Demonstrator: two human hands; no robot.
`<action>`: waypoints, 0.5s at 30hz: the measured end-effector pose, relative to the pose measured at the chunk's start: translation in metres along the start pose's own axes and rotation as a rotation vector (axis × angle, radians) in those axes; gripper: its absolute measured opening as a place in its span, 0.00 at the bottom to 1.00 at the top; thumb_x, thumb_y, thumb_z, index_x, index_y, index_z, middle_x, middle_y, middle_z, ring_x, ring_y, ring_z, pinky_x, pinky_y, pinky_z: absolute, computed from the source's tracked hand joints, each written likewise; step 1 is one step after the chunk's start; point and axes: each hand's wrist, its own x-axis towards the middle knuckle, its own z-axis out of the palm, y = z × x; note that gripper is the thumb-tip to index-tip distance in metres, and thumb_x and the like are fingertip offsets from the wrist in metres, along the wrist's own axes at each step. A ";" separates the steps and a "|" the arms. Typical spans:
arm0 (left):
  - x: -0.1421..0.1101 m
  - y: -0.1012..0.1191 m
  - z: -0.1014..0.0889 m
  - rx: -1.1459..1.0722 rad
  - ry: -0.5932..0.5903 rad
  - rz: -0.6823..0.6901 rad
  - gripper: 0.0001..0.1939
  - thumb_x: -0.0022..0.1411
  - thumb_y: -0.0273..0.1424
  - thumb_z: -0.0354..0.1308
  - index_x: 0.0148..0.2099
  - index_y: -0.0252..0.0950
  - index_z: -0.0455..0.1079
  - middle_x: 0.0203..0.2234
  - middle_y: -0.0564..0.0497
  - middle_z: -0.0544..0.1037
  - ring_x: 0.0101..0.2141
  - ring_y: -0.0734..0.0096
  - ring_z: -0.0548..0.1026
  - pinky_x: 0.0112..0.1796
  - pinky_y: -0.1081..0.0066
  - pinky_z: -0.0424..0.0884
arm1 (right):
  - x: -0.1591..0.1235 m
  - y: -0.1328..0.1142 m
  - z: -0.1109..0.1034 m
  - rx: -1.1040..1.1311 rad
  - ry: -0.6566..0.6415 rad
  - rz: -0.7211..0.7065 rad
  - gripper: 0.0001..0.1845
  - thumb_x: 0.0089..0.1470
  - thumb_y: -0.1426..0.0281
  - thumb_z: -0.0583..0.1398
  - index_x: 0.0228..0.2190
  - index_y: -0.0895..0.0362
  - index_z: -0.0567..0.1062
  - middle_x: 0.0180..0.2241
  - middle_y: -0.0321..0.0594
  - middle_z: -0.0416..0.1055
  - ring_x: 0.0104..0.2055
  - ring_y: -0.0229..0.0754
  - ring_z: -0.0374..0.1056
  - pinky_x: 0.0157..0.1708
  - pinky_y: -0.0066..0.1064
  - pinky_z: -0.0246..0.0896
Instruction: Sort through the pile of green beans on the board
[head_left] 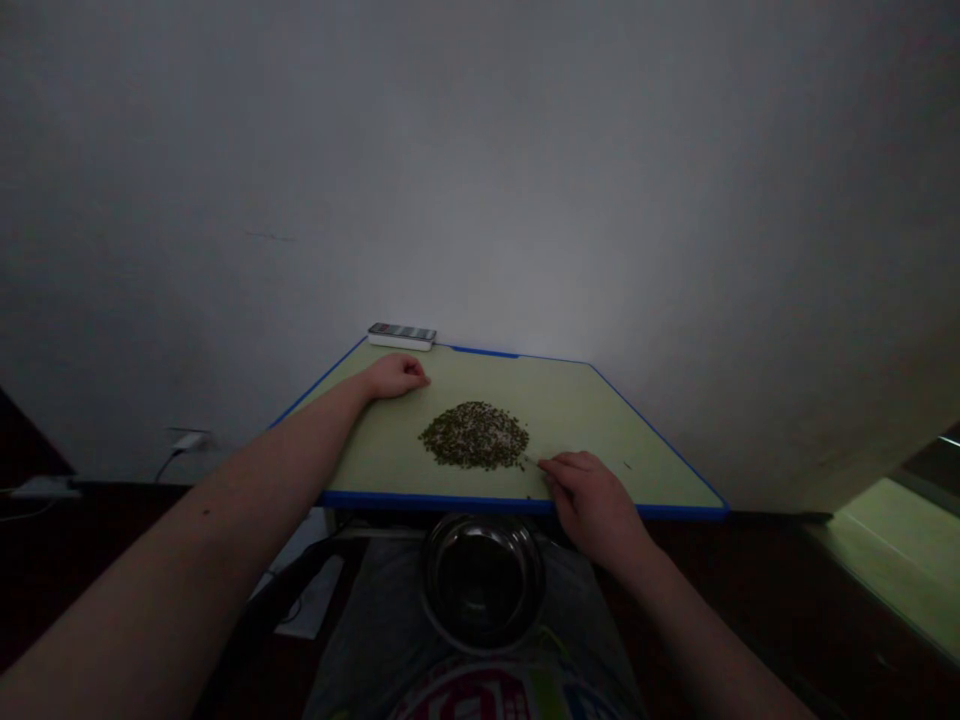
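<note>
A heap of small dark grains or seeds, mixed with paler bits [474,436], is spread on a pale yellow-green board with a blue rim [585,400]. My left hand [397,376] rests on the board behind and left of the heap, fingers curled together; whether anything is between them is hidden. At the heap's right edge, my right hand [589,500] is closed around a thin, pale, slender tool [531,460]. Its tip points at the outermost grains. Dim light hides the tool's exact kind.
Below the board's near edge, a shiny metal bowl [481,585] sits on my lap. A white box-like object with a dark top [402,336] stands at the board's far left corner, near the wall [525,180]. A plugged-in charger [189,441] is at left.
</note>
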 end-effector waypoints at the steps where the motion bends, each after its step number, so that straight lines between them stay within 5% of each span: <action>1: 0.000 -0.001 0.000 0.001 -0.002 0.002 0.16 0.44 0.45 0.55 0.26 0.36 0.69 0.20 0.53 0.73 0.25 0.70 0.69 0.26 0.73 0.63 | 0.001 0.000 0.000 -0.004 -0.002 -0.001 0.16 0.55 0.74 0.52 0.42 0.59 0.75 0.38 0.44 0.72 0.41 0.44 0.63 0.43 0.34 0.60; 15: -0.004 0.006 -0.002 0.011 -0.005 -0.024 0.17 0.43 0.46 0.54 0.26 0.36 0.69 0.20 0.53 0.72 0.25 0.69 0.69 0.25 0.72 0.62 | 0.013 0.018 -0.001 -0.093 -0.033 0.053 0.16 0.55 0.73 0.51 0.41 0.59 0.75 0.37 0.46 0.73 0.41 0.44 0.65 0.44 0.34 0.59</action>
